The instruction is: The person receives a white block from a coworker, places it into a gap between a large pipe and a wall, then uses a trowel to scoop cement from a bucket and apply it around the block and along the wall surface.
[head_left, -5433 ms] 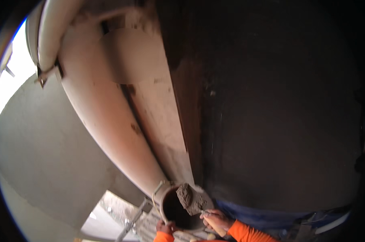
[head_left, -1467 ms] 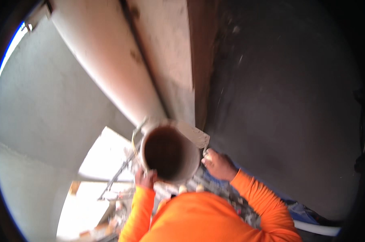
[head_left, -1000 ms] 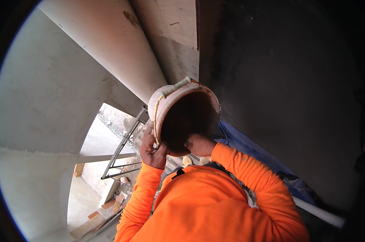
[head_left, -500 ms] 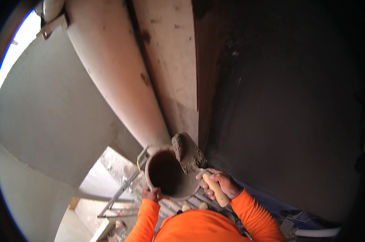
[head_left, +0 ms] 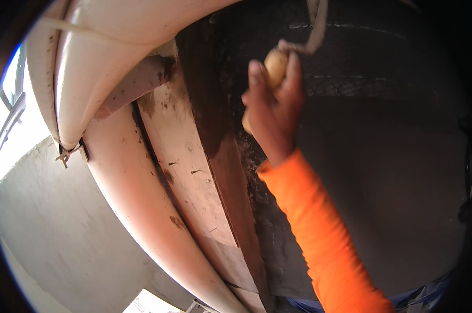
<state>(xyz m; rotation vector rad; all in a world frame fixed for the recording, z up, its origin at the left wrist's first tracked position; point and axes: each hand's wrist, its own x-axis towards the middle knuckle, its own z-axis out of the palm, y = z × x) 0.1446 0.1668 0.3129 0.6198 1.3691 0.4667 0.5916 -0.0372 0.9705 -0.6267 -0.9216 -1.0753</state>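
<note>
My right hand (head_left: 279, 112) is raised against the dark wall (head_left: 371, 172), fingers wrapped round the wooden handle of a trowel (head_left: 275, 69). The trowel's bent neck and narrow, edge-on blade reach toward the top of the view, close in front of the wall's upper part. Mortar on the blade cannot be made out from this angle. The orange-sleeved right forearm (head_left: 324, 235) comes up from the lower right. My left hand is out of view, as is the bucket.
A thick pale pipe (head_left: 137, 193) runs down the left beside a light board (head_left: 186, 177) with dark stains. A second large pale pipe (head_left: 116, 31) crosses the upper left. Left of these stands a grey plastered wall (head_left: 43, 208). Blue sheeting (head_left: 306, 305) shows at the lower edge.
My right hand has lifted the trowel from beside the bucket up to the dark wall. The view has tilted upward, and the bucket and left hand have left it.
</note>
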